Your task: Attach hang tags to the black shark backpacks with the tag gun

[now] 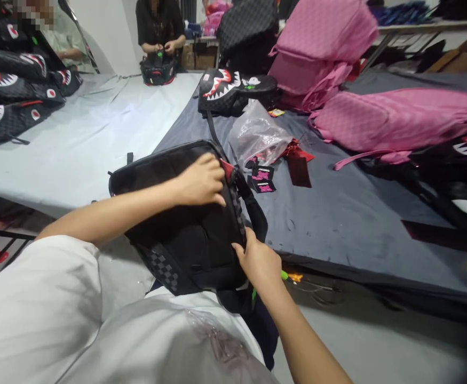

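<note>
A black backpack with a grey checkered patch leans across my lap against the table edge, its dark inside or panel facing me. My left hand reaches over it, fingers curled near the upper right rim. Beside those fingertips shows a small red piece; whether they pinch it is hidden. Lower on the same side, my right hand grips the backpack's edge, thumb on the near face and fingers behind. A black strap hangs just outside that edge.
On the grey-covered table lie a clear plastic bag, black tags with pink figures, a dark red strip and pink backpacks. Shark-mouth bags are piled at left. Across the table, a person handles a black bag.
</note>
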Demonstrator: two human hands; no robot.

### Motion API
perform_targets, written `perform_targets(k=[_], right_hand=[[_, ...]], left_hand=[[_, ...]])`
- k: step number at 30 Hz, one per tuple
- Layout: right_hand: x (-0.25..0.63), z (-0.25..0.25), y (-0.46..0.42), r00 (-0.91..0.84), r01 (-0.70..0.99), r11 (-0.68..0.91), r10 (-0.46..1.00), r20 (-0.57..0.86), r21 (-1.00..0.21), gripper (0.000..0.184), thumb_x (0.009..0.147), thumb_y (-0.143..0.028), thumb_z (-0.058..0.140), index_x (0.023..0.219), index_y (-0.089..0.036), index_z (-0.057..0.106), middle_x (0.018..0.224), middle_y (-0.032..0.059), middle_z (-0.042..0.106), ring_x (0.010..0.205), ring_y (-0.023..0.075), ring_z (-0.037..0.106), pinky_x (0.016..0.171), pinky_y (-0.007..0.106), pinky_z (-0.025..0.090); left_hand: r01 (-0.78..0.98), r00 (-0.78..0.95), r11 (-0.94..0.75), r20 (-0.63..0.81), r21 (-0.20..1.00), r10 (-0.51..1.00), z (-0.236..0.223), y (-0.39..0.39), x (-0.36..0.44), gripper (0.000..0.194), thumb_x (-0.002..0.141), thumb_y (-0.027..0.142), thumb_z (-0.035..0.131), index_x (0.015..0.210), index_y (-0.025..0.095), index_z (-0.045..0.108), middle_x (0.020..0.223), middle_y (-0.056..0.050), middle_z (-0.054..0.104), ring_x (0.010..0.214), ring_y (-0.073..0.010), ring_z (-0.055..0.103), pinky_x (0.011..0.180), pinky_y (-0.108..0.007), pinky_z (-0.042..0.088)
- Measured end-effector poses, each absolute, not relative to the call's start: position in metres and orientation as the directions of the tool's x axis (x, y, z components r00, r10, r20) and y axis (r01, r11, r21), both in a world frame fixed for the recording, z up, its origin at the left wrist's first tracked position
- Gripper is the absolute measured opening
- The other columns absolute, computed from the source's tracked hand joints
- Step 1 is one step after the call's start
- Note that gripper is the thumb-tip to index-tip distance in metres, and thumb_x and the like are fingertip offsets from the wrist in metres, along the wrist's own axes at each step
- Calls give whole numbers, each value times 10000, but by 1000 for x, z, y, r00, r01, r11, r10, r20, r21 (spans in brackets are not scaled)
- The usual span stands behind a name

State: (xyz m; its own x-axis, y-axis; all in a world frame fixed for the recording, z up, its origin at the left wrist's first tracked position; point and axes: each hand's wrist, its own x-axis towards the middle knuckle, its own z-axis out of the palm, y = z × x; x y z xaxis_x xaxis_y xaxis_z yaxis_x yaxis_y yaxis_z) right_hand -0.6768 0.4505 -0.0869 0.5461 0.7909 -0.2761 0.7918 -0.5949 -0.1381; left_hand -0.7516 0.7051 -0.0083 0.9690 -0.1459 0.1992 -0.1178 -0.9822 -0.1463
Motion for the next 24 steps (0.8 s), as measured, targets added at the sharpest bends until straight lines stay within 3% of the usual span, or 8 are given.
perform_targets(k=[5,8,11,14,18,20,22,24], right_hand=[[-663,-84,455,546,739,-630,767,-336,-239,421,936,-317,576,1311,-125,564,952,159,751,855,302,733,705,370,547],[-649,-61,454,553,468,-600,771,-314,-648,394,868,-285,651,1239,-160,607,956,106,752,670,205,706,641,323,552],[-648,-29,462,614,76,-186,783,-101,-980,379,875,-355,644,1213,-199,579,942,59,733,542,122,631,481,238,485],[-663,-11,481,676,-44,156,732,86,-987,365,885,-387,621,1207,-230,549,966,58,707,578,113,626,405,190,396],[-684,-18,502,672,-10,242,720,173,-970,355,898,-381,568,1223,-243,531,1036,77,685,694,150,668,550,271,531],[-687,-28,506,612,47,246,759,223,-968,296,892,-358,571,1162,-238,568,1158,99,662,925,210,689,752,371,582],[-683,-40,508,501,123,241,822,269,-963,216,906,-332,550,1082,-224,613,1247,107,633,1128,250,631,934,447,539],[-675,-53,509,443,258,195,846,295,-946,232,928,-351,524,1067,-208,641,1225,111,636,1163,258,602,987,469,503]], left_hand=[[127,925,-987,372,-98,82,5,754,-769,659,912,742,314,840,165,624,1164,-116,622,1198,-272,411,1141,-623,91],[36,906,-997,422,-62,6,-9,715,-778,573,940,687,351,933,183,623,1328,-100,573,1282,-274,377,1154,-610,105],[-91,938,-991,342,102,-51,-21,653,-783,449,968,591,414,986,203,640,1231,-73,641,1139,-236,518,1052,-482,327],[-94,972,-912,234,399,2,-19,613,-786,459,930,607,498,1061,194,646,1151,-72,668,1028,-207,578,884,-375,428],[-43,987,-807,148,589,56,-14,609,-790,346,986,478,475,1003,190,665,974,-47,698,968,-176,630,863,-319,446],[-21,984,-813,155,582,85,-12,615,-794,365,1006,452,432,988,176,669,963,-57,711,946,-177,647,866,-321,447],[-18,976,-856,195,517,98,-10,625,-797,367,1020,422,398,1019,171,666,1012,-67,720,961,-183,650,861,-328,445],[-14,970,-915,227,402,85,-9,638,-797,370,1022,422,383,1047,179,661,1032,-66,718,947,-188,643,833,-338,444]])
